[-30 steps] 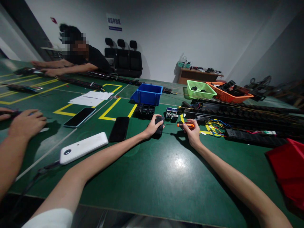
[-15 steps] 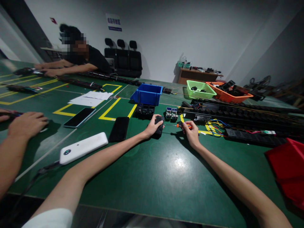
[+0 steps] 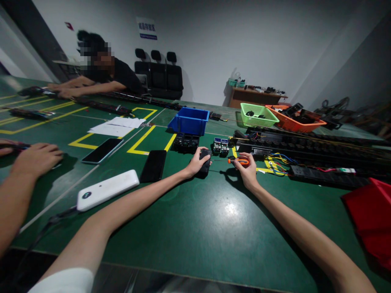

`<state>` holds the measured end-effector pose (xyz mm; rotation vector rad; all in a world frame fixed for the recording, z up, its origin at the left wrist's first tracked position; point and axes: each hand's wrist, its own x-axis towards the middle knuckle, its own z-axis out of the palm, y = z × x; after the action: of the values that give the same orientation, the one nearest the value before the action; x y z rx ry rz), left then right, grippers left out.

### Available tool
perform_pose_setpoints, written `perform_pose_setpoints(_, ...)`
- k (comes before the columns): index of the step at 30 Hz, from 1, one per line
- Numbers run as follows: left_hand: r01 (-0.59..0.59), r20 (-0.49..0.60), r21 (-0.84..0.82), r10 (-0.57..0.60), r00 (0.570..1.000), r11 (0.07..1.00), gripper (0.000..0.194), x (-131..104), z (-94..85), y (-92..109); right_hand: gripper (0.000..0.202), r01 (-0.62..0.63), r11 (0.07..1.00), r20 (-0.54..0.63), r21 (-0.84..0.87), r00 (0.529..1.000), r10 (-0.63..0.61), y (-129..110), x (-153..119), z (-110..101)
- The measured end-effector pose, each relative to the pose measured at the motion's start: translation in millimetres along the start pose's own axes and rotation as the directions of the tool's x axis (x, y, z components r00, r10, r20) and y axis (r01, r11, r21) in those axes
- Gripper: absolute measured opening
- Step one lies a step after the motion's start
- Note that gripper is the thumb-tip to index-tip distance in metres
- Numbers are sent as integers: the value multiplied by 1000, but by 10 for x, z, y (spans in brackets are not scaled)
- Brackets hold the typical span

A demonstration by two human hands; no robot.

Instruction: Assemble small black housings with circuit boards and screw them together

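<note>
My left hand (image 3: pixel 195 163) grips a small black box-shaped housing (image 3: pixel 204 167) on its side, thumb across the near face. In my right hand (image 3: pixel 247 167) is a screwdriver with an orange and black handle (image 3: pixel 241 161). Its thin shaft points left at the housing's right side; whether the tip touches cannot be made out. Just behind the housing stand two small modules with blue tops (image 3: pixel 220 145) and green boards. Several black housings (image 3: pixel 185 142) sit in a group to the left of them, in front of a blue bin (image 3: pixel 192 121).
A black phone (image 3: pixel 153 166), a white power bank (image 3: pixel 107 190) and a blue-edged phone (image 3: pixel 102 151) lie leftward. Long black rails (image 3: pixel 305 148) with wires extend right, below green (image 3: pixel 259 116) and orange baskets (image 3: pixel 293 122). A red bin (image 3: pixel 371 219) stands near right. Another person's hand (image 3: pixel 36 160) works at left.
The fingers of my right hand have shifted on the screwdriver, and more of its orange handle shows now. My left hand and the housing stay almost in place.
</note>
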<state>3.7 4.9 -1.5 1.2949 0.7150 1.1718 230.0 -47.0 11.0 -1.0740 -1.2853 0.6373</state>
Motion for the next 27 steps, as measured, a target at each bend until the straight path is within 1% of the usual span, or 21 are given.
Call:
perform_pose_setpoints(4, -9, -2, -1, 9, 1000, 1000, 44, 1, 0, 0, 28, -30, 999, -9, -43, 1000, 30, 31, 9, -4)
perform_pose_setpoints(10, -16, 1, -1, 16, 1000, 1000, 44, 3, -2, -4, 30, -104, 993, 7, -56, 994, 105, 95, 29, -14)
perform_pose_setpoints(14, -11, 4, 2, 11, 1000, 1000, 44, -1, -1, 2, 29, -82, 995, -20, -52, 997, 81, 102, 30, -21)
perform_pose_setpoints(17, -2, 2, 3, 2, 1000, 1000, 44, -9, 2, 10, 33, -54, 998, -39, -25, 998, 53, 92, 27, -23)
perform_pose_setpoints(22, -15, 3, 5, 15, 1000, 1000, 43, -14, 4, 9, 38, -36, 999, -23, 35, 999, 36, 74, 23, -22)
perform_pose_setpoints(27, -18, 2, 16, 18, 1000, 1000, 44, -1, -2, -4, 29, -38, 999, -3, 10, 999, 38, 80, 26, -20)
